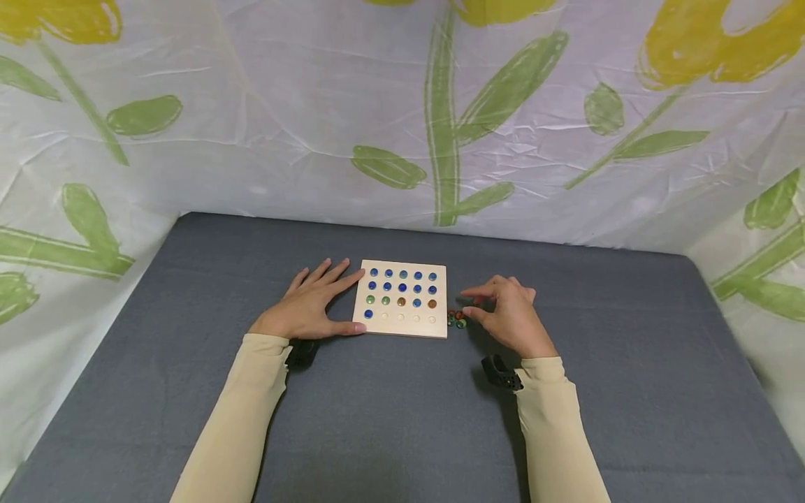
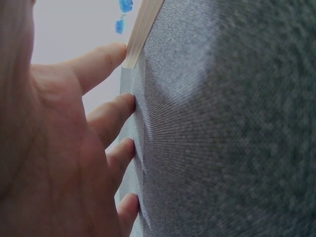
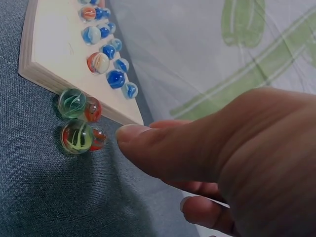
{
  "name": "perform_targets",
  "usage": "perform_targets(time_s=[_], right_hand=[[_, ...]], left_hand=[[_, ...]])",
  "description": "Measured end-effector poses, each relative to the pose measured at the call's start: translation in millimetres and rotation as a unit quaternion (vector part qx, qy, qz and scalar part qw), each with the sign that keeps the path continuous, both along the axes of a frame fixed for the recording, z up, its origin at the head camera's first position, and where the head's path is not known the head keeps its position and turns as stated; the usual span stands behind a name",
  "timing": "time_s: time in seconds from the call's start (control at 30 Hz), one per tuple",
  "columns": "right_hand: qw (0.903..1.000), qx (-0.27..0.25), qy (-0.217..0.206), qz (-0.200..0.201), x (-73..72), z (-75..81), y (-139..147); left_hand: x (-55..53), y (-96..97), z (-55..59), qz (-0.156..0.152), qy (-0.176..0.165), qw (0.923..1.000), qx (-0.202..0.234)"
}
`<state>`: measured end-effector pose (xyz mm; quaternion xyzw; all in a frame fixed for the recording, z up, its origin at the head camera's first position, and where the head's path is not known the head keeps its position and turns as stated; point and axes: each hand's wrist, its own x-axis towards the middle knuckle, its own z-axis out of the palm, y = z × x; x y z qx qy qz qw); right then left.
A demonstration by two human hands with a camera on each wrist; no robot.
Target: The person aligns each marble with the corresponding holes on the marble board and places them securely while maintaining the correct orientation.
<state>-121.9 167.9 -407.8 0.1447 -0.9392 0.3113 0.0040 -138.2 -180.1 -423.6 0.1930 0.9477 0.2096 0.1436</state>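
While the spread left hand point(image 1: 307, 309) touches the board point(image 1: 409, 329), the right hand point(image 1: 511, 318) — fingers parted, seemingly empty — appears to be fetching loose marbles point(image 3: 76, 137), needing a pinch.

A table covered in dark blue-grey cloth point(image 1: 390, 433) spreads toward 6 o'clock, its rounded far corners near 9 and 3. Behind and along both sides hangs a creased, whitish floral backdrop sheet point(image 1: 277, 168). Its yellow blossoms point(image 1: 755, 49) show at 10, 1 and 2 o'clock; a thick green stem point(image 1: 443, 119) rises between 12 and 1. Soft light leaves pale sheen on the sheet.
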Motion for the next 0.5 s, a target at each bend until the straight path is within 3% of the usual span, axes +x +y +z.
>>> perform_targets(time_s=[0.5], right_hand=[[0.9996,0.026,0.005,-0.004,-1.2,-5.6,-4.0]], left_hand=[[-0.6,1.2,-1.2,0.005,0.001,1.0000,0.001]])
